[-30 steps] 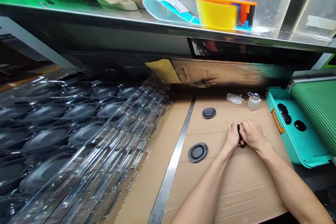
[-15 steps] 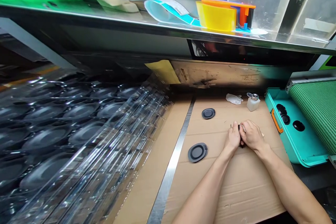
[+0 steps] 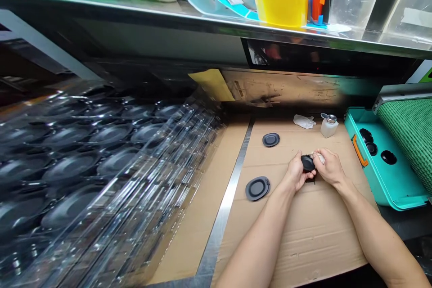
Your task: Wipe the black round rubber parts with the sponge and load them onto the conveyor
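My left hand (image 3: 297,173) grips a small round black part (image 3: 307,162) over the cardboard mat (image 3: 303,229). My right hand (image 3: 330,168) is closed right beside it, pinching a small whitish piece (image 3: 319,157) against the part's edge. Two more black round parts lie on the mat: one (image 3: 257,188) to the left of my left hand, one (image 3: 271,139) farther back.
A stack of clear blister trays (image 3: 101,166) holding black discs fills the left side. A small white dispenser bottle (image 3: 328,125) and a crumpled white cloth (image 3: 303,121) sit at the back. A teal tray (image 3: 381,166) with black parts and a green conveyor belt (image 3: 410,135) stand at right. A metal shelf (image 3: 202,22) overhangs.
The black part has turned in my hands so its round face now shows. Both hands stay together over the mat; the camera has shifted slightly.
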Action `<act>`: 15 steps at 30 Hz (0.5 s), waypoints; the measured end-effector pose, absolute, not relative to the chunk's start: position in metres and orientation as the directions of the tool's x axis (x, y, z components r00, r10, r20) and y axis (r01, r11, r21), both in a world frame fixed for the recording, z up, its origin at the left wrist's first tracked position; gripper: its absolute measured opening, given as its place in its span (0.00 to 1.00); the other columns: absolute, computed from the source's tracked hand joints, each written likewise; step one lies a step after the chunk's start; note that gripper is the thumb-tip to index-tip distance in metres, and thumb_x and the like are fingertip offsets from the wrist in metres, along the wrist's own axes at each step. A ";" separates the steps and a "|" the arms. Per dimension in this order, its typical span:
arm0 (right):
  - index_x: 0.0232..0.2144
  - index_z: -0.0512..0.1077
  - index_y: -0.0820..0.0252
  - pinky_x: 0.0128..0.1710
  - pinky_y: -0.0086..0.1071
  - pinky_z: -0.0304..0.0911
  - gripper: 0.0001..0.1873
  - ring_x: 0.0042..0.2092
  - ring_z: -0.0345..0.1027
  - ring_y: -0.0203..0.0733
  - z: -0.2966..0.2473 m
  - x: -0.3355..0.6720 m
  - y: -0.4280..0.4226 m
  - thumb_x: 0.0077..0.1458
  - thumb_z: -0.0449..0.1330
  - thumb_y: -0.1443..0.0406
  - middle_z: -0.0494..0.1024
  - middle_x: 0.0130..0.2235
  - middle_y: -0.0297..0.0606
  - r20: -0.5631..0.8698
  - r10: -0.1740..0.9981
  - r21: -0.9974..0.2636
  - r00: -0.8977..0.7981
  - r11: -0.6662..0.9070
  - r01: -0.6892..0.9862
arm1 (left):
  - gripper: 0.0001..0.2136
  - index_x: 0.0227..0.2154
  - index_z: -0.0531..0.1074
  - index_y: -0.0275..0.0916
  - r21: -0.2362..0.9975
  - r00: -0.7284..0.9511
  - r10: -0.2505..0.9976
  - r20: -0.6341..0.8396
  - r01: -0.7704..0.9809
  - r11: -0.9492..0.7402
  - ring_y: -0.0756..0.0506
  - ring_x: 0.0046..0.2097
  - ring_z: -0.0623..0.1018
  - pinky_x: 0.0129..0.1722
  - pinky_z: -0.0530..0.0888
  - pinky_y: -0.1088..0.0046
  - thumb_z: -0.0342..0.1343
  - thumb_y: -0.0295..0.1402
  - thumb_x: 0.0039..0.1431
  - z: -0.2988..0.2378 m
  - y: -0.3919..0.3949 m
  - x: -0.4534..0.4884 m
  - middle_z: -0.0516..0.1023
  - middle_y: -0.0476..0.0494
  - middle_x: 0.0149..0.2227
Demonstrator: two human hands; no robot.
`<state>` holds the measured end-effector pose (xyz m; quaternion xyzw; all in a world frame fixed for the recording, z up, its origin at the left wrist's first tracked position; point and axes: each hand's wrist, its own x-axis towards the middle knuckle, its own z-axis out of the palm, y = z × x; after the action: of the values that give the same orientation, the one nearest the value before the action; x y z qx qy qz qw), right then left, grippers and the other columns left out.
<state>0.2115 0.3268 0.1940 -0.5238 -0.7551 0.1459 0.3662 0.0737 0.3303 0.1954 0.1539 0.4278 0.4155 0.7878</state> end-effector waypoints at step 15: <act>0.37 0.70 0.57 0.44 0.34 0.62 0.07 0.42 0.67 0.44 0.189 0.211 0.332 0.65 0.52 0.66 0.75 0.38 0.40 0.360 0.837 -0.275 -0.412 0.517 0.811 | 0.25 0.33 0.73 0.35 0.813 0.110 0.886 -0.451 -0.358 0.459 0.49 0.15 0.70 0.13 0.65 0.76 0.40 0.51 0.68 0.181 0.323 0.089 0.74 0.45 0.18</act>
<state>0.2112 0.3323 0.1891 -0.4906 -0.8396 0.0286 0.2314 0.0895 0.3233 0.1807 0.2664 0.4952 0.4469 0.6958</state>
